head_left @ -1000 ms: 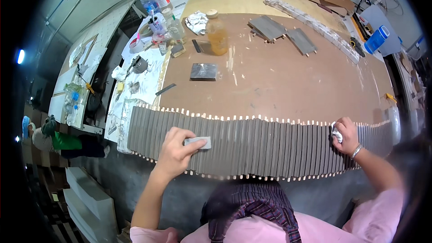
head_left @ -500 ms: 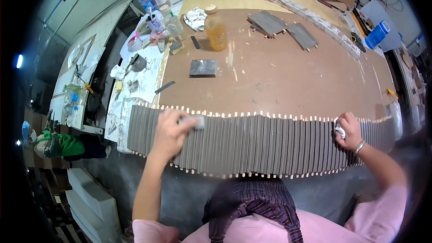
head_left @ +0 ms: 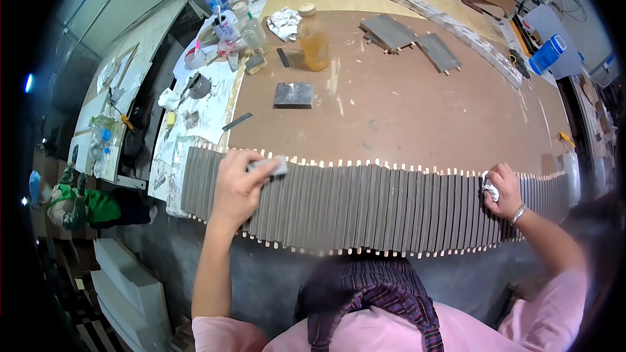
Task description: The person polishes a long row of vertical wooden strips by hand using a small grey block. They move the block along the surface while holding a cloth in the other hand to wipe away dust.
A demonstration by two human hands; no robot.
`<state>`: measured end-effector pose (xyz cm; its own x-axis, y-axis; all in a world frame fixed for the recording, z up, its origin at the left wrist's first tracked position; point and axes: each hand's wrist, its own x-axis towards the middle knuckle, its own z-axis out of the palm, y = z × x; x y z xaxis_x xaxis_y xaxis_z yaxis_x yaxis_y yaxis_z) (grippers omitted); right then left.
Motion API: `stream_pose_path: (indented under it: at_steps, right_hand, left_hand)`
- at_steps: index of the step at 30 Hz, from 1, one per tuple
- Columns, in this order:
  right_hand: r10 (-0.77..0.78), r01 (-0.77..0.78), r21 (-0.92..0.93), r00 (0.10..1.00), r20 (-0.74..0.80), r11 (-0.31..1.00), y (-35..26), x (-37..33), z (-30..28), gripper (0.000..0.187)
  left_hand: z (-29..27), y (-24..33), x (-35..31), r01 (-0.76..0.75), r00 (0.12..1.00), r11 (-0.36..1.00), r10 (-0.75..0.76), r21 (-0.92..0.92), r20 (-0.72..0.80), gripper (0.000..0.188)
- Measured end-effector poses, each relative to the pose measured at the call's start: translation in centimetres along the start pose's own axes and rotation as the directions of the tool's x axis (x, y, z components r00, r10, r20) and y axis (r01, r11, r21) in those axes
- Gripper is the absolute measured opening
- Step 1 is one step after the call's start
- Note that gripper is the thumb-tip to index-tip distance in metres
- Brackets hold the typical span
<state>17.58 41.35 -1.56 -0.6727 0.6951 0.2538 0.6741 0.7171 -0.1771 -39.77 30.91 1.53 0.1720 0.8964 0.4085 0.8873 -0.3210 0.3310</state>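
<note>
Gripping grey block (head_left: 280, 168), left fingers (head_left: 264, 170) over slats (head_left: 365, 205), right fingers (head_left: 504, 173) clutching white cloth (head_left: 490, 189)

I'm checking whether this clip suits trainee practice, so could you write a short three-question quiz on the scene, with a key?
1. What does each hand hold, the left hand and the right hand?
2. True or false: the bottle of amber liquid lies on its side.
3. Where is the dark rectangular block relative to the row of grey slats? A) on top of it; B) beyond its far edge; C) beneath it.

Key:
1. Left: a pale grey block; right: a crumpled white wad.
2. False: the bottle of amber liquid stands upright.
3. B.
</note>
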Motion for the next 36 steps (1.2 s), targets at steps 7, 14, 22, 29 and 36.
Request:
stream_pose_path:
  at_steps: [7,14,22,29,36]
  right_hand:
    - [-0.025,0.025,0.007,1.0,0.007,1.0,0.1,0.3,0.0,0.032]
    - [-0.022,0.022,0.014,1.0,0.012,1.0,-0.2,0.6,0.0,0.033]
    - [-0.027,0.027,0.023,1.0,0.005,0.999,0.0,0.4,0.0,0.036]
    - [-0.018,0.018,0.026,1.0,-0.004,1.0,-0.1,0.3,0.0,0.037]
    - [0.016,-0.017,0.027,1.0,0.027,0.999,-0.2,0.0,0.0,0.036]
  left_hand:
    - [0.0,-0.6,-2.2,0.19,0.977,0.982,-0.187,0.018,-0.105,0.035]
    - [-0.3,-2.0,-2.3,0.229,0.967,0.952,-0.198,0.203,-0.163,0.034]
    - [0.3,-1.7,-1.3,0.278,0.954,0.947,-0.253,0.162,-0.16,0.045]
    - [-1.6,-4.3,-6.8,0.378,0.921,0.919,-0.36,0.116,-0.151,0.044]
    - [-2.8,4.5,-7.4,0.083,0.989,0.996,-0.081,-0.012,0.126,0.037]
